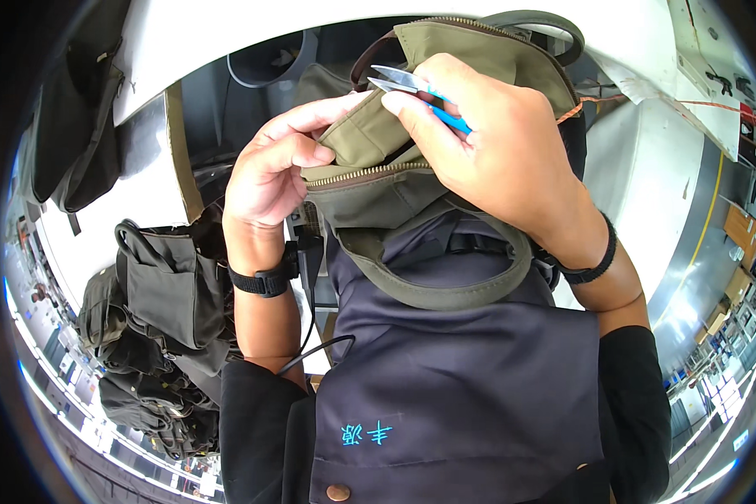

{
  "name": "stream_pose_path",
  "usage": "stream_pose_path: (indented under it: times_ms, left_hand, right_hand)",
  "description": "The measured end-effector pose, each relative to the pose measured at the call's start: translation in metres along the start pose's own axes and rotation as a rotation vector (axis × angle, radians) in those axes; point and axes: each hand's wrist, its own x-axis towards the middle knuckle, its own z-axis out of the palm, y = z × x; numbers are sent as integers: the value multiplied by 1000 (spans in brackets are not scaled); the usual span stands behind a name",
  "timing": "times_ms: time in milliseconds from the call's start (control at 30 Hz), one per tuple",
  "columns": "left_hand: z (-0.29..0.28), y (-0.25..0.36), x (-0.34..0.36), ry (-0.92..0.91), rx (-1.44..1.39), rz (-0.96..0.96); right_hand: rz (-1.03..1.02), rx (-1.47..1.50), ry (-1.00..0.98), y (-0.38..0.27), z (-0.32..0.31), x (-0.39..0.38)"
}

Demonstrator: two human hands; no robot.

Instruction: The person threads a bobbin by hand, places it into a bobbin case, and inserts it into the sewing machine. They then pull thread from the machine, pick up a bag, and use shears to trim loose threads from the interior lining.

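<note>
An olive-green fabric bag [370,130] lies across my lap and the table edge, its brass-toothed zipper undone and the lining showing. Two rounded carry handles belong to it; the near handle [445,290] loops toward my apron. My left hand [281,160] pinches the bag's edge at the left, beside the zipper end. In my right hand [496,134] is a pair of thread snips [420,94] with blue grips, held between thumb and fingers. Its pointed blades are parted and face left, just above the fabric. The bag's inside is partly hidden by my right hand.
Several dark olive bags [164,286] are piled at the left, with another dark bag [80,126] at the upper left. A white tabletop [185,42] curves across the back. An orange cord [647,101] runs off to the right. A black cable [311,315] hangs by my left wrist.
</note>
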Motion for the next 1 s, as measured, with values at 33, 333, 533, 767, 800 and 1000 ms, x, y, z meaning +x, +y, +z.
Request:
stream_pose_path:
  times_ms: [33,333,533,767,800,1000]
  left_hand:
    - [-1,-2,1,2,-8,-16]
    - [-4,-15,11,1,-255,-51]
    - [-7,-15,12,-19,-273,-58]
    - [-6,-14,11,-6,-271,-57]
    - [-5,-14,11,-13,-275,-49]
    - [-4,-13,10,-21,-282,-46]
  right_hand:
    - [-11,-5,-9,0,-1,1]
    - [4,-27,-51,-1,-8,-3]
    - [-25,-59,-40,1,-7,-4]
    - [-55,-85,-53,-1,-7,-2]
    - [-57,-85,-59,-1,-7,-1]
    - [-63,-77,-66,-2,-7,-1]
